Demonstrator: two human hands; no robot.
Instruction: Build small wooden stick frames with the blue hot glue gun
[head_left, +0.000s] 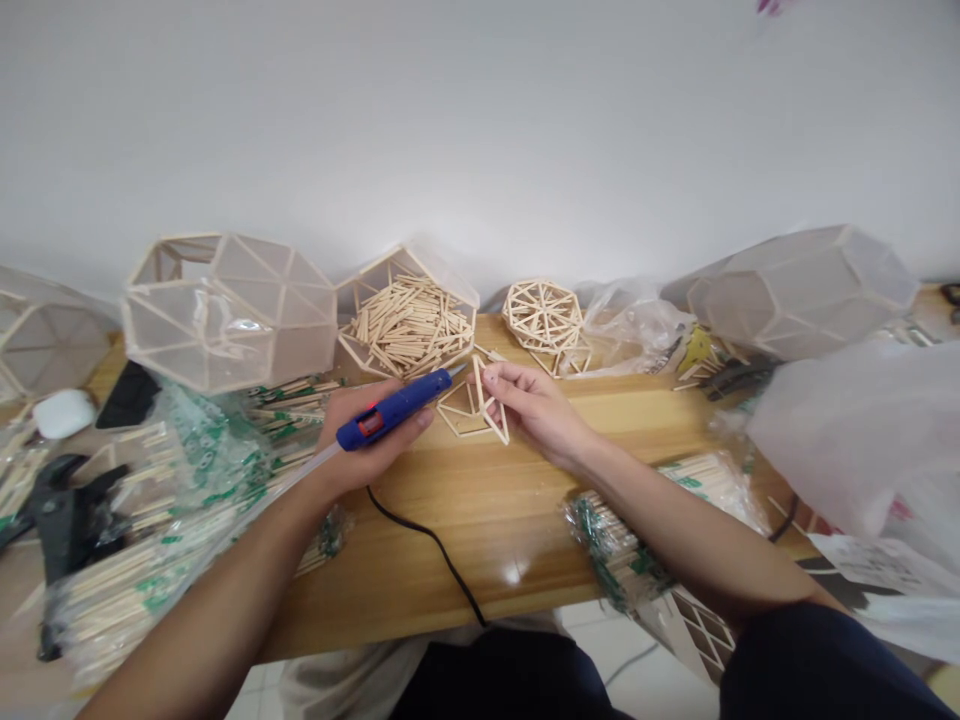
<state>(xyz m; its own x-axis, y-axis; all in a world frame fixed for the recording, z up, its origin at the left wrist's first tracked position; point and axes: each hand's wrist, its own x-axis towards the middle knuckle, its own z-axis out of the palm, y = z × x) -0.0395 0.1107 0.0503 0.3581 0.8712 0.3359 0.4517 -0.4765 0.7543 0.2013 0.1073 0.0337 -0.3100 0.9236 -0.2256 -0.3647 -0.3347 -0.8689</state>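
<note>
My left hand point(367, 440) is wrapped round a blue glue gun point(394, 408), its nozzle pointing right and a pale glue stick trailing from its back end. My right hand point(532, 405) pinches a small triangular frame of wooden sticks point(496, 420) between thumb and fingers. The nozzle sits just left of this frame; whether they touch I cannot tell. Below and behind it, another stick frame point(457, 428) lies on the wooden table point(420, 560). A black cord point(439, 545) runs from under my left hand to the table's front edge.
Behind my hands, a translucent-sided polyhedron point(469, 290) holds a heap of short sticks point(412, 325). Beside it stands a round stick lattice point(544, 315). Larger polyhedra point(232, 320) line the wall. Bagged sticks point(127, 590), black cutters point(64, 520) and plastic bags point(862, 430) lie at the sides.
</note>
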